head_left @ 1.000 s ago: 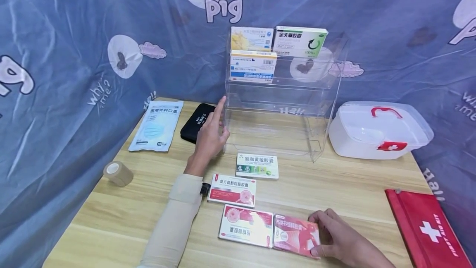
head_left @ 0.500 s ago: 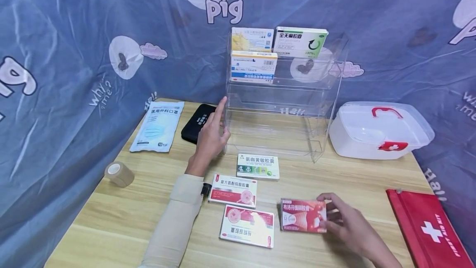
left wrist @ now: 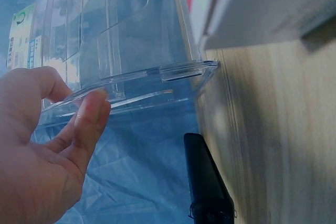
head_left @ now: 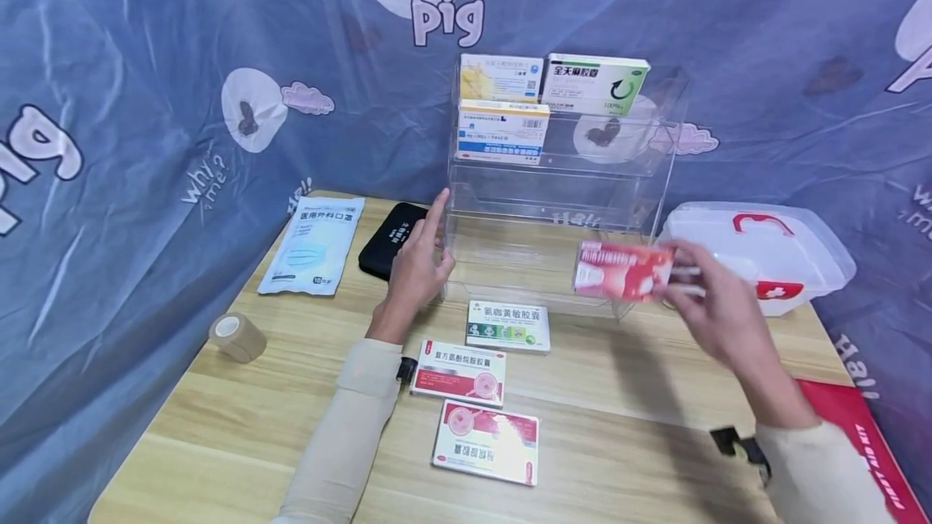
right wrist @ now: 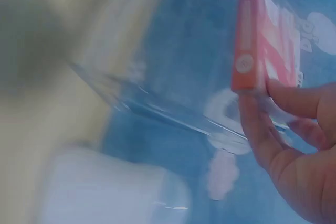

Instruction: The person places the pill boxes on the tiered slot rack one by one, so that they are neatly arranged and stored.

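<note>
My right hand (head_left: 717, 302) pinches a red-and-pink medicine box (head_left: 623, 270) by its right end. The box is raised before the lower tiers of a clear acrylic display rack (head_left: 553, 200); in the right wrist view, thumb and fingers clasp the box (right wrist: 268, 40) at one end. My left hand (head_left: 417, 265) steadies the rack's left side, and the left wrist view shows thumb and fingers on either side of the panel edge (left wrist: 157, 74). On the table lie a green-and-white medicine box (head_left: 508, 326) and two red-and-white ones, one upper (head_left: 459, 373) and one lower (head_left: 485, 441).
The rack's upper tiers bear several boxes, including a green-white one (head_left: 597, 83). Left lie a mask packet (head_left: 311, 245), a black case (head_left: 386, 241) and a tan bandage roll (head_left: 238, 338). Right are a white first-aid box (head_left: 757, 249) and a red pouch (head_left: 837, 403).
The right hand has lifted the red-and-pink box off the table and carried it up and forward toward the rack. The left hand has stayed at the rack's side.
</note>
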`<move>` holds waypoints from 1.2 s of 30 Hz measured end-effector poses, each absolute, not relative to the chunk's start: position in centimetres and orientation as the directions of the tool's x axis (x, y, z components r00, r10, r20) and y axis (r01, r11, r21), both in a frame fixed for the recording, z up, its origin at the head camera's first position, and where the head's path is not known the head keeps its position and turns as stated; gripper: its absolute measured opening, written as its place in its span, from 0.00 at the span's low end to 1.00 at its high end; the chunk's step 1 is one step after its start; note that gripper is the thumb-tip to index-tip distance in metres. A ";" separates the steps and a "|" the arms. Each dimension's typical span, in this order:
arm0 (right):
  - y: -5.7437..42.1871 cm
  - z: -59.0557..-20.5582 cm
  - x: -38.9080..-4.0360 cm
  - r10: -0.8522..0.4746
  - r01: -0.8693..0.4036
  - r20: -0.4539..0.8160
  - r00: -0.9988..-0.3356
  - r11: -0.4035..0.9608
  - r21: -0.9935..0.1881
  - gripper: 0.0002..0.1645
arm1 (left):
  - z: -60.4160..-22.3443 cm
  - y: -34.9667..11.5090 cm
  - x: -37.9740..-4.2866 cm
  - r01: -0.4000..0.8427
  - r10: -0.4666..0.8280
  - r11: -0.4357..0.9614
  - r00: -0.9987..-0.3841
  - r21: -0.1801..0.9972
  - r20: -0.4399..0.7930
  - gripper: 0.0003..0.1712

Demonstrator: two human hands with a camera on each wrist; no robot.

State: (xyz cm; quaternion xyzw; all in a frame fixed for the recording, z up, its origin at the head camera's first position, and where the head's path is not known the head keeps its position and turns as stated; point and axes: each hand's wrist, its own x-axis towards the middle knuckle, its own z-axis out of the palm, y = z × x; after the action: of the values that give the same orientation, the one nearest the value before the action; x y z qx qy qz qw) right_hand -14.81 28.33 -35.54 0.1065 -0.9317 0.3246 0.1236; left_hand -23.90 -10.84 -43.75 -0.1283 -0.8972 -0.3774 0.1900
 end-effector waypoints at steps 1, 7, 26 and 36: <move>28.2 -34.6 -15.8 -0.095 -0.270 0.315 -0.944 0.772 -0.575 0.42 | -43.7 -10.8 -23.9 0.373 0.087 0.683 -0.895 0.628 0.437 0.60; 26.9 -29.0 -21.5 0.006 -0.277 0.462 -0.887 0.795 -0.541 0.39 | -43.6 -10.8 -23.9 0.373 0.087 0.685 -0.895 0.626 0.438 0.60; 23.8 -27.8 -30.4 0.031 -0.256 0.559 -0.828 0.867 -0.427 0.33 | -43.8 -10.7 -23.9 0.369 0.094 0.693 -0.898 0.620 0.430 0.61; 22.7 -28.1 -30.5 -0.051 -0.256 0.499 -0.865 0.900 -0.352 0.23 | -43.7 -10.9 -23.9 0.364 0.086 0.689 -0.900 0.627 0.428 0.61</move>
State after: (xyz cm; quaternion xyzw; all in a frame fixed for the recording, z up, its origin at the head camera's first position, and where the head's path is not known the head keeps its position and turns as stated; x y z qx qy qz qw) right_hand -30.52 22.66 -28.08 0.0812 -0.9431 0.2080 0.2464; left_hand -23.90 -10.93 -43.69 -0.1251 -0.8998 -0.3742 0.1860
